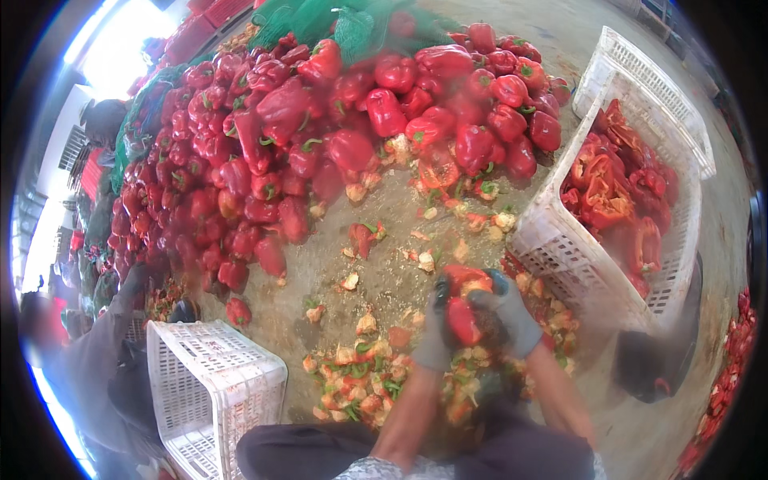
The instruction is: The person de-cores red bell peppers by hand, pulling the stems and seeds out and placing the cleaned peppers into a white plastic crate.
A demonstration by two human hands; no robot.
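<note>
Both gloved hands are around one red bell pepper (463,318) above the floor, just in front of my knees. My left hand (436,336) grips its left side. On the other side my right hand (509,318) has its fingers over the top and right of it. An orange-red opening shows at the pepper's upper part; any tool in the hands is hidden. Below lies a litter of pepper cores and green stems (366,384). To the right, a white plastic crate (555,240) leans at an angle and holds opened red peppers (606,186).
A large heap of whole red peppers (288,114) spreads ahead, with green netting (354,27) behind it. At lower left a white crate (249,366) lies on its side, with another person (96,372) beyond it. Seeds and scraps dot the concrete floor (324,264).
</note>
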